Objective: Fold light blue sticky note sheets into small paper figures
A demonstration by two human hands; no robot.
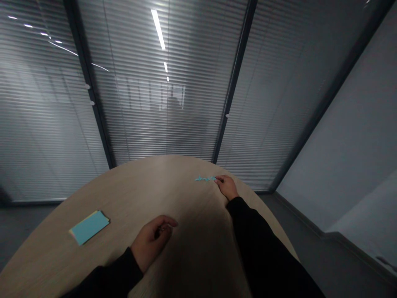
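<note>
Near the far right of the round table, a short row of small light-blue scraps (204, 179), perhaps torn paper, lies on the wood. My right hand (227, 186) reaches out to the right end of this row, thumb and fingers pinched together on a blue scrap there. Closer to me, my left hand (153, 242) hovers over or rests on the table with its fingers loosely bent. A gap shows between thumb and fingertips, and nothing is visible in them. Left of it lies a small stack of blue and yellow paper sheets (90, 227), blue on top.
The round wooden table (149, 190) has its curved far edge just beyond the scraps. Behind it stand glass panels with horizontal blinds (167, 124) and dark frames. A pale wall (350, 165) rises at the right, above dark floor (285, 215).
</note>
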